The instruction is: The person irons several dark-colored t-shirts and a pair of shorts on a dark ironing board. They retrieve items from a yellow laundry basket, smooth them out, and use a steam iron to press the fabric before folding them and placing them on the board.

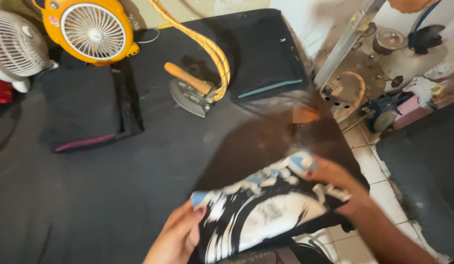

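The left hand (177, 238) comes in from the bottom edge, fingers curled and thumb pressing on top (a firm pinch). The right hand (337, 186) reaches from the right side, forearm stretched, fingers closed.

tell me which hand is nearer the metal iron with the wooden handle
Left. The left hand is below the metal iron with the wooden handle; the right hand is farther off, lower right.

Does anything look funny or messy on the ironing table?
Mostly tidy. The iron rests flat on the dark table with no hand on it, between two folded stacks. Both hands hold a printed black garment, blurred.
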